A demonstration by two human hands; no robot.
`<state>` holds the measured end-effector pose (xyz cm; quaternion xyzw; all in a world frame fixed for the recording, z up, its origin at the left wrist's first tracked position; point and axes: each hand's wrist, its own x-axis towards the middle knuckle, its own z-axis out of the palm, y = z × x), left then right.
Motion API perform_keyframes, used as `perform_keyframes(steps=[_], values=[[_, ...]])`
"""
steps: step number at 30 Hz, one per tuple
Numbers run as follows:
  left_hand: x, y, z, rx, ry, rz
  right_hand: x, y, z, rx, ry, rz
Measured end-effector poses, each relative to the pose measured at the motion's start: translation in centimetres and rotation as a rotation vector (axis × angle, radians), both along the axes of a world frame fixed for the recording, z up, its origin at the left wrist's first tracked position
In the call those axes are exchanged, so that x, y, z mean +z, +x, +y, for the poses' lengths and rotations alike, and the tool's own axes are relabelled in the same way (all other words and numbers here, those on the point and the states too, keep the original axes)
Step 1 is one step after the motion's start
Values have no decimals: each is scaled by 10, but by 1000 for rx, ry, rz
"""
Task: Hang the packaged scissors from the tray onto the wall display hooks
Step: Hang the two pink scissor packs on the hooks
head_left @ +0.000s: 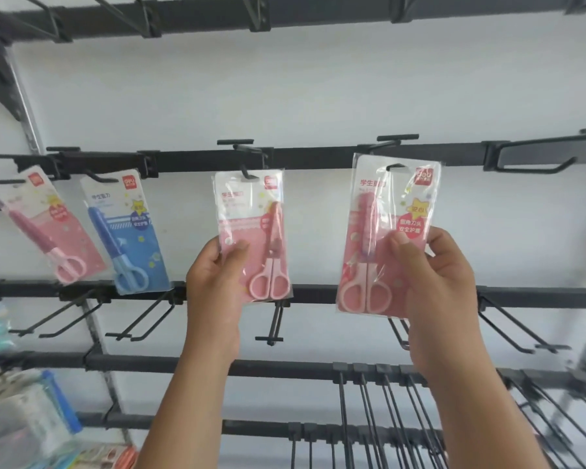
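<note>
My left hand (215, 282) grips the lower left edge of a pink scissors pack (252, 231), whose top hole sits at a black wall hook (247, 174). My right hand (433, 275) holds a second pink scissors pack (383, 238) by its right side, its hang hole at the tip of another hook (391, 147). Further left, a pink pack (44, 228) and a blue pack (126, 231) hang tilted from hooks on the same rail (318, 157). The tray is out of view.
Bare black hooks (142, 323) stick out from the rail below, and another bare hook (535, 164) is at the far right. Several long prongs (386, 418) fill the lower rails. Blurred packaged goods (21, 418) sit at the lower left.
</note>
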<state>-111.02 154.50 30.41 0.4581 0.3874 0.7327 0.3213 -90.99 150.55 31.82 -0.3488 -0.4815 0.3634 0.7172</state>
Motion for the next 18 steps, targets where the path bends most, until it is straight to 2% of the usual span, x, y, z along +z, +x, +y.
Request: perform_keyframes(steps=[10,18], values=[[-9,-3,2,211,44,111,7,7,10,23,-61,-48],[-10,-8,-1,277,51,161,-1,7,20,11,-94,-96]])
